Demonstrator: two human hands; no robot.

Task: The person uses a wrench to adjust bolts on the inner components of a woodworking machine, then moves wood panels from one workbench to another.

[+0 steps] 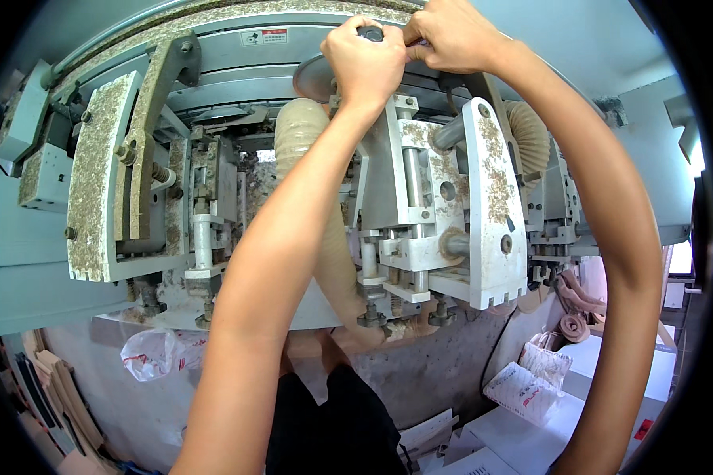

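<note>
Both my arms reach up to the top of a dusty white machine. The fingers of my left hand are wrapped around a black round-topped knob. Right beside it, my right hand is closed, its fingertips pinched together close to the left hand. Whatever lies between those fingertips is too small and covered to make out. Under the hands stands a white metal unit with upright rods. Part of a grey disc shows just left of my left wrist.
A beige ribbed hose runs down behind my left forearm, and another hose sits at the right. A dusty slotted bracket juts out at left. A clear plastic bag hangs below. Boards lean at lower left; white wrapped packs lie at lower right.
</note>
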